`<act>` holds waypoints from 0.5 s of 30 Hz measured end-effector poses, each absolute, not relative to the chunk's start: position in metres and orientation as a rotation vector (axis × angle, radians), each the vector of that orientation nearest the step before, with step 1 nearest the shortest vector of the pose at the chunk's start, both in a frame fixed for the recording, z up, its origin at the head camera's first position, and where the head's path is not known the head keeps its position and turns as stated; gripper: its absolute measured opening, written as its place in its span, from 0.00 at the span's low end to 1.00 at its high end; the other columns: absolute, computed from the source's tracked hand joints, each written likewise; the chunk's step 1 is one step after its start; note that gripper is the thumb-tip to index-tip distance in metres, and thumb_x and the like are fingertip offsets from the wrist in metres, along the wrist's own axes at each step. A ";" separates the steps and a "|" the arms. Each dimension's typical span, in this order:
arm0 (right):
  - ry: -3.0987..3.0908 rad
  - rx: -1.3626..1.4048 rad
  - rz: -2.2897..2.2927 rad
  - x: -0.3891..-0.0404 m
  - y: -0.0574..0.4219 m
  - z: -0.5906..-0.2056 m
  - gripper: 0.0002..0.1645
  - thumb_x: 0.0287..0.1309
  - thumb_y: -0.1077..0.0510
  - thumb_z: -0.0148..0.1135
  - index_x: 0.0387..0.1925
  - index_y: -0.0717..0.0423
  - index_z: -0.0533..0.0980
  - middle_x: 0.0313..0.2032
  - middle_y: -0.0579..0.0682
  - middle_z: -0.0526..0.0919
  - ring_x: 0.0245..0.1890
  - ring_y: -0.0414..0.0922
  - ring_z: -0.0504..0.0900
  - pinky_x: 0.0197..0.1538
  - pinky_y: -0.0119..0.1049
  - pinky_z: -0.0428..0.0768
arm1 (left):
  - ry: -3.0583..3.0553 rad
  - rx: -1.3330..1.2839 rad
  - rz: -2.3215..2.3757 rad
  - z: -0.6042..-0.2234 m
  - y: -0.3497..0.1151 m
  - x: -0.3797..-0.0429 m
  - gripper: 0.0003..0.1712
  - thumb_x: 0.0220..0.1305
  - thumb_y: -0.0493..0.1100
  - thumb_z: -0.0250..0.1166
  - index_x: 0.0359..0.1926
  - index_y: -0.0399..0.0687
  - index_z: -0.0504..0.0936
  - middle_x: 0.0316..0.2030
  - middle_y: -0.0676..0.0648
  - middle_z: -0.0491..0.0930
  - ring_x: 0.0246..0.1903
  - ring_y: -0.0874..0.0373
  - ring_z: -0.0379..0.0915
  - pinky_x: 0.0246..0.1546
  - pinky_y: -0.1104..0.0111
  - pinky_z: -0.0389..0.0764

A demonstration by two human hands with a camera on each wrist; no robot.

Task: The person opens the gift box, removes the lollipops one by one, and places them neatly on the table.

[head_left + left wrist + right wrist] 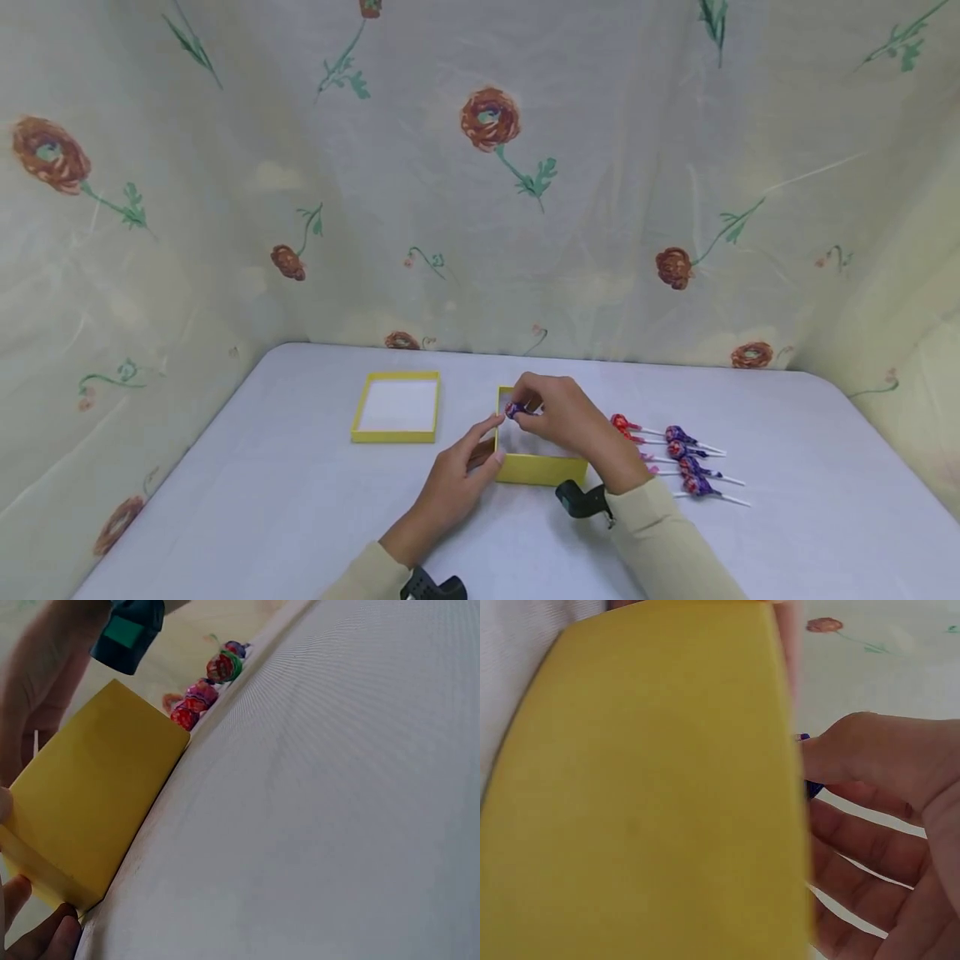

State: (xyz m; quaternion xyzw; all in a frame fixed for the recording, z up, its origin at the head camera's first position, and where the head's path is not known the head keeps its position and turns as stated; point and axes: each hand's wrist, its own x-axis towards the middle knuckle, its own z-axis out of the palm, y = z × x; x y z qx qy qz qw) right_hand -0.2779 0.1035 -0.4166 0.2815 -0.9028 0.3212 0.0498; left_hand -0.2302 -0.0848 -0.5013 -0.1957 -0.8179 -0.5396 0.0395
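The right hand (pixel 561 415) pinches a purple-wrapped lollipop (pixel 515 410) between thumb and fingertips, over the left part of an open yellow box (pixel 542 470). In the right wrist view the box wall hides most of that lollipop. At the box's left side, the left hand (pixel 452 477) touches the wall with its fingers extended and its thumb near the front corner. The left wrist view shows fingertips (pixel 64 937) low against the box's side. What lies inside the box is mostly hidden by the right hand and the front wall.
Right of the box lie several purple-wrapped lollipops (pixel 692 468) in a column, with red-wrapped lollipops (pixel 622 423) and pink ones beside them, partly behind the right forearm. A shallow yellow-rimmed lid (pixel 393 437) with a white inside sits on the white table (pixel 285 467) to the left.
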 end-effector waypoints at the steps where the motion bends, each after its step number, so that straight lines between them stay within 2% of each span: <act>1: -2.743 0.861 0.980 -0.278 0.104 -0.415 0.10 0.52 0.62 0.70 0.36 0.50 0.78 0.32 0.41 0.82 0.34 0.38 0.80 0.44 0.42 0.85 | -2.501 -0.606 -1.653 -0.501 -0.085 -0.230 0.28 0.72 0.46 0.55 0.70 0.65 0.63 0.70 0.50 0.60 0.60 0.55 0.71 0.57 0.70 0.76; 7: -2.711 0.900 0.972 -0.268 0.109 -0.403 0.13 0.53 0.61 0.70 0.41 0.52 0.78 0.36 0.43 0.83 0.36 0.40 0.81 0.44 0.42 0.85 | -2.510 -0.603 -1.656 -0.501 -0.085 -0.229 0.29 0.71 0.46 0.56 0.71 0.61 0.63 0.71 0.52 0.59 0.60 0.55 0.70 0.58 0.72 0.74; 15: -2.765 0.909 0.853 -0.242 0.134 -0.391 0.21 0.54 0.59 0.69 0.51 0.52 0.79 0.39 0.41 0.81 0.39 0.38 0.79 0.47 0.40 0.85 | -2.543 -0.553 -1.640 -0.501 -0.082 -0.228 0.29 0.72 0.50 0.55 0.71 0.63 0.62 0.71 0.56 0.58 0.62 0.57 0.69 0.59 0.69 0.74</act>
